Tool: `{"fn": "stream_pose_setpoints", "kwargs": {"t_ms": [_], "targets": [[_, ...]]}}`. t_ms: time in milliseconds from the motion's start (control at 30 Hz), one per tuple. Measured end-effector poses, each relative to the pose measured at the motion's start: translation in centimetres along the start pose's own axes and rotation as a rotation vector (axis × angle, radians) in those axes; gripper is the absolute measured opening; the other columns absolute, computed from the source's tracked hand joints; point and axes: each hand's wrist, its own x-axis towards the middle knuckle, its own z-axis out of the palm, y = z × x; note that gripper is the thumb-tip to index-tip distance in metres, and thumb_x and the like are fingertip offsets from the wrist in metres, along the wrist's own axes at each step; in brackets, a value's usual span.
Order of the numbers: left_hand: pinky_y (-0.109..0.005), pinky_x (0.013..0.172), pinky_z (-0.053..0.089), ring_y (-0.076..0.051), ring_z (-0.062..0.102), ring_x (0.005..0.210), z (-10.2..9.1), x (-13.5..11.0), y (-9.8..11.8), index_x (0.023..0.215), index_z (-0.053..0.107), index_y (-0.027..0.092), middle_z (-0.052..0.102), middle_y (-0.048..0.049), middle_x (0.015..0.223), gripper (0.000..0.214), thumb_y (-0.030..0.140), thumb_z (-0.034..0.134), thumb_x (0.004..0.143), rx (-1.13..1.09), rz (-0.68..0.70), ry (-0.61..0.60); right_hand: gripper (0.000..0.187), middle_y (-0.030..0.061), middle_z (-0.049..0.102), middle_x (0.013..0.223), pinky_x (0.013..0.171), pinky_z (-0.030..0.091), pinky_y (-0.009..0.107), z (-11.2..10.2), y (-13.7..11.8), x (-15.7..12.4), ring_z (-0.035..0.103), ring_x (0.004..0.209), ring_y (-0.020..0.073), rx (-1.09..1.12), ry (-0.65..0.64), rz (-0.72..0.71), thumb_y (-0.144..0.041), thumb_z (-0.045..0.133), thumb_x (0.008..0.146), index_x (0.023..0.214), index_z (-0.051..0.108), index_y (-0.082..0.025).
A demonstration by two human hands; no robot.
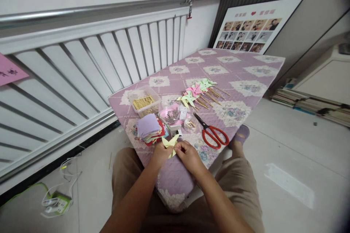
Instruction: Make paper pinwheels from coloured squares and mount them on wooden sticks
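Observation:
Both my hands meet over the near end of a table with a purple quilted cover (235, 80). Between them is a yellow paper pinwheel (170, 143). My left hand (160, 154) pinches its left side with closed fingers. On the pinwheel's right side my right hand (188, 154) is also closed, fingertips at the centre. Just beyond lies a stack of coloured paper squares (149, 128), purple on top.
Red-handled scissors (213, 133) lie right of my hands. Further off are a clear box of wooden sticks (144, 102), a small dish of pins (171, 114) and several finished pinwheels on sticks (199, 93). A photo board (254, 25) leans at the far end. Books (308, 103) lie on the floor.

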Motion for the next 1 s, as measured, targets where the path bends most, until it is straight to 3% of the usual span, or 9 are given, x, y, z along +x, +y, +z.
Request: {"fn": "stream_pose_setpoints", "kwargs": {"t_ms": [767, 1000], "targets": [[-0.02, 0.055, 0.04, -0.012, 0.054, 0.058, 0.0, -0.3, 0.1, 0.077, 0.067, 0.014, 0.066, -0.0007, 0.069, 0.016, 0.014, 0.054, 0.068, 0.014, 0.038, 0.005, 0.015, -0.0016, 0.058, 0.063, 0.057, 0.039, 0.024, -0.4, -0.8, 0.7, 0.051, 0.057, 0.0124, 0.202, -0.097, 0.299, -0.03, 0.056, 0.071, 0.065, 0.06, -0.017], [-0.021, 0.058, 0.042, -0.013, 0.055, 0.061, 0.2, -1.2, 0.5, 0.076, 0.065, 0.014, 0.066, -0.0023, 0.07, 0.014, 0.012, 0.054, 0.068, 0.005, 0.069, 0.03, 0.016, -0.0009, 0.059, 0.062, 0.055, 0.039, 0.024, -0.4, -1.2, 0.2, 0.052, 0.055, 0.0127, 0.208, -0.046, 0.366, -0.033, 0.059, 0.069, 0.064, 0.062, -0.018]]}}
